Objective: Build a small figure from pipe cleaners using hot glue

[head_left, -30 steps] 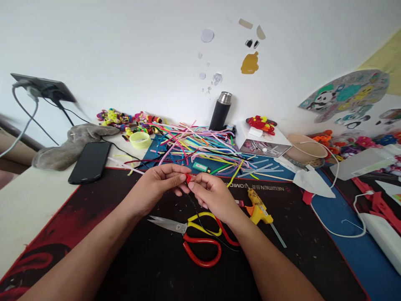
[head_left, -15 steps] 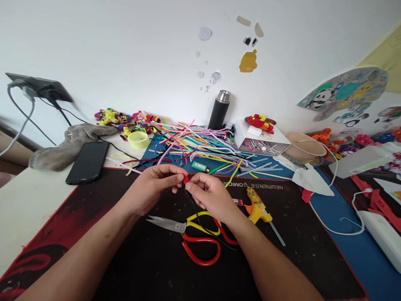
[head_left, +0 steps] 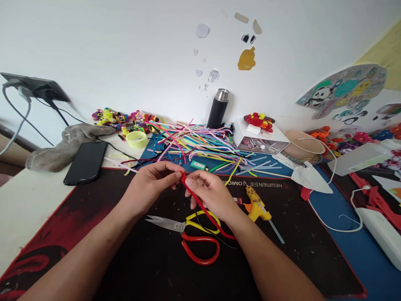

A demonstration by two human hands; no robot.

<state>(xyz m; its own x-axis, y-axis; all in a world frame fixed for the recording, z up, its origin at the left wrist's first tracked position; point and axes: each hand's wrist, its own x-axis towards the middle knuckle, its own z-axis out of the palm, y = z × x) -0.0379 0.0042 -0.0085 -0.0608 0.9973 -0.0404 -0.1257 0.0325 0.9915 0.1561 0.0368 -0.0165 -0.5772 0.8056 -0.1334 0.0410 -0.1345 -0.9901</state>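
Note:
Between both hands is a red pipe cleaner (head_left: 200,203), bent at its upper end, its long tail running down to the right under my right wrist. My left hand (head_left: 152,184) pinches the bent end between thumb and forefinger. Close beside it, my right hand (head_left: 211,192) has its thumb and fingers closed on the same strand. Below the hands lie scissors (head_left: 200,236) with one yellow and one red handle, blades pointing left. A thin dark strand passes over the yellow handle. The yellow glue gun (head_left: 258,207) rests right of my right hand.
Many coloured pipe cleaners (head_left: 194,140) are heaped behind the hands, near a black flask (head_left: 217,110). At left are a phone (head_left: 85,163) and a tape roll (head_left: 137,140). A white box (head_left: 263,140) and a beige bowl (head_left: 303,144) stand at back right.
The red strand's long tail now crosses over the right fingers and the yellow handle; before, only a small red bit showed at the fingertips. The view has shifted slightly.

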